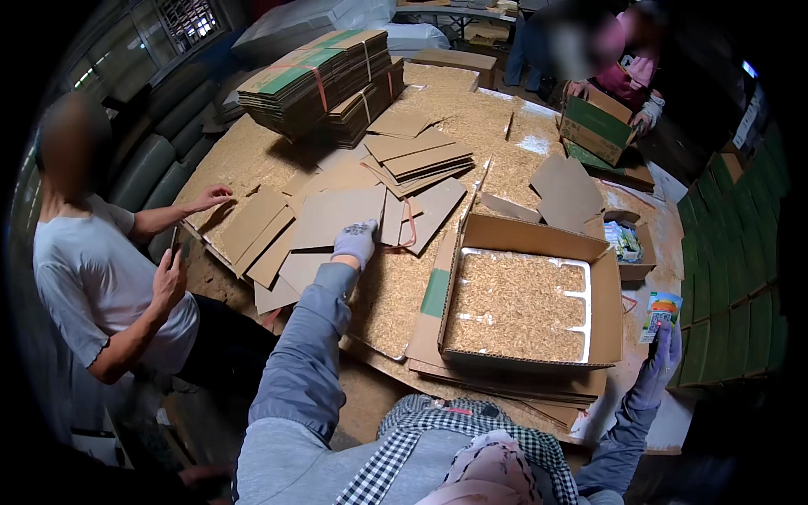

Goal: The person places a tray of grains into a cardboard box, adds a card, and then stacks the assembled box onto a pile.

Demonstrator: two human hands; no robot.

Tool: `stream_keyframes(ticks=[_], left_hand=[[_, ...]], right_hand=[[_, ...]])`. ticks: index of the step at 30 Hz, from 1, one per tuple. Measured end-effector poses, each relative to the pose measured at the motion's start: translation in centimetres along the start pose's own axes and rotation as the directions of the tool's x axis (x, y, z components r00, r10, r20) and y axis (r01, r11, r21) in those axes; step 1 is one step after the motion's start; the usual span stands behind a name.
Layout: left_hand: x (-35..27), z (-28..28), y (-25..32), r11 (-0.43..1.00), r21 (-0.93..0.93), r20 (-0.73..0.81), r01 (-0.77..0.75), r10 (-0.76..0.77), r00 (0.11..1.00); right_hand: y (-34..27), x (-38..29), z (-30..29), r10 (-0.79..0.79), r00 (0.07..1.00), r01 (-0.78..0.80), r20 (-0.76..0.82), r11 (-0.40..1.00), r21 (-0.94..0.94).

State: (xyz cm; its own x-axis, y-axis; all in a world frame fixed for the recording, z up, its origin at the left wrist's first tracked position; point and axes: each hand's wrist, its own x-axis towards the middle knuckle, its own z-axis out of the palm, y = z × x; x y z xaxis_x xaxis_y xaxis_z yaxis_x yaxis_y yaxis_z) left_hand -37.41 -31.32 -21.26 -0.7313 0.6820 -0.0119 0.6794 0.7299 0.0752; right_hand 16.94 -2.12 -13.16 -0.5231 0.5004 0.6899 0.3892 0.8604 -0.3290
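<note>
My left hand (355,243), in a pale glove, is at the near right corner of a flat cardboard sheet (338,218). Its fingers are bent, and whether they grip the sheet is hidden. At the far right, my gloved right hand (664,360) holds up a colourful printed packet (661,312) that bears writing and a printed code. Between my hands stands an open cardboard carton (535,230). Inside it, a white divided tray (588,303) is filled nearly level with loose tan husk-like material (517,309).
Flat cartons (505,377) lie under the open one. A small box (637,270) of printed packets sits beyond it. Bundled cartons (315,76) and loose cardboard pieces (423,154) cover the far side. One person (113,271) stands left; another handles a green-banded carton (596,123).
</note>
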Motion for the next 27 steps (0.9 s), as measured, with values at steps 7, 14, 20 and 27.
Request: stream_keyframes(ticks=[7, 14, 20, 27], left_hand=[[-10.5, -15.7, 4.5, 0.509, -0.746, -0.634, -0.429, -0.345, 0.692], [-5.7, -15.0, 16.6, 0.142, -0.832, -0.275, -0.536, 0.734, 0.621], [-1.8, -13.1, 19.9, 0.375, 0.143, 0.084, -0.916, 0.918, 0.388], [-9.9, -11.7, 17.5, 0.437, -0.542, -0.664, -0.718, 0.301, 0.684]], right_hand=[[0.5, 0.5, -4.0, 0.591, 0.806, -0.428, 0.035, 0.540, 0.725], [-1.8, 9.6, -2.2, 0.250, 0.964, -0.129, -0.086, 0.729, 0.672], [-12.5, 13.9, 4.4, -0.617, 0.647, 0.417, 0.448, 0.779, 0.468], [-11.2, 11.4, 5.5, -0.409, 0.433, 0.076, 0.803, 0.904, 0.420]])
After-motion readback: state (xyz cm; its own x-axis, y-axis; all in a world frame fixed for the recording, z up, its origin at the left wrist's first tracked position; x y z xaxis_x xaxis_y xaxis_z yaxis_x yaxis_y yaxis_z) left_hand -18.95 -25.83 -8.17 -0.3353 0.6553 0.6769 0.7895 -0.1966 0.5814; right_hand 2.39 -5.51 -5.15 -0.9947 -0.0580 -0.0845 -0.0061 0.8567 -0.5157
